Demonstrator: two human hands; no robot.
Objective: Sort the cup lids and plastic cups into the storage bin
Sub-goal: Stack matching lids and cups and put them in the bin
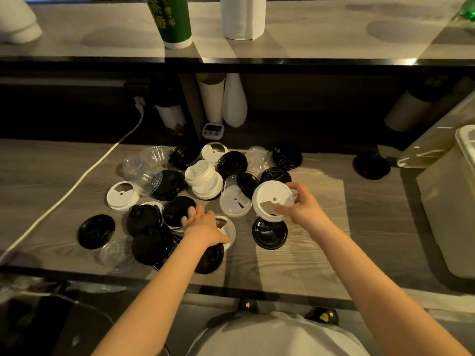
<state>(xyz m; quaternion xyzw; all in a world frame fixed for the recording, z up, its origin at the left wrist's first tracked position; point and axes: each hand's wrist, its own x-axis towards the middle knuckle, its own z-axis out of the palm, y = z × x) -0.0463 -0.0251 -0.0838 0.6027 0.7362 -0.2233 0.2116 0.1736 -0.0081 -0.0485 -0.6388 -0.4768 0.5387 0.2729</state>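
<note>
A: While the right hand (303,205) grips a white lid (270,194) just above the pile (231,163), the left hand (203,226) rests straight-fingered on a black lid (177,211), mid-tabletop (321,253).
B: Pickup step, then. Next probably carries lids to the storage bin (447,214), right edge; pile barely sorted.

A single wide-angle, head-worn view looks forward and steeply down from close above the worktop (321,265), centring the lids (232,163), with the upper shelf (334,34) along its top edge.
</note>
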